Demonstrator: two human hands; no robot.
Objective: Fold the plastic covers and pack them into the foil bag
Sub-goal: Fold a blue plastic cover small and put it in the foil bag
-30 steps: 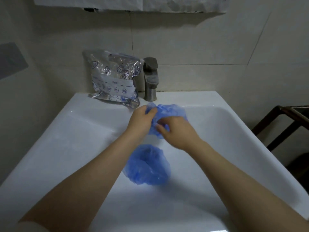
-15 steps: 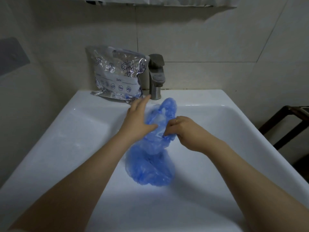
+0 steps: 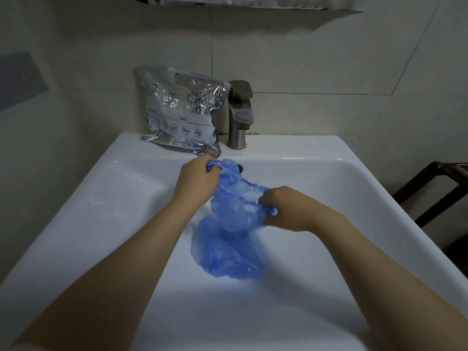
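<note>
A blue plastic cover is stretched between my two hands above the white sink basin. My left hand grips its far end near the back of the basin. My right hand grips its near right end, so its elastic edge runs taut between them. Under it a second crumpled blue cover lies on the basin floor. The silver foil bag, printed with seafood drawings, leans against the wall on the sink's back ledge, left of the faucet.
A grey metal faucet stands at the back middle of the sink. Tiled walls close in behind and to the left. A dark wooden frame stands to the right of the sink.
My hands have drawn apart, the left toward the back and the right toward me, pulling the bunched cover out long. My left hand's fingers, straight before, are now curled round the cover's end.
</note>
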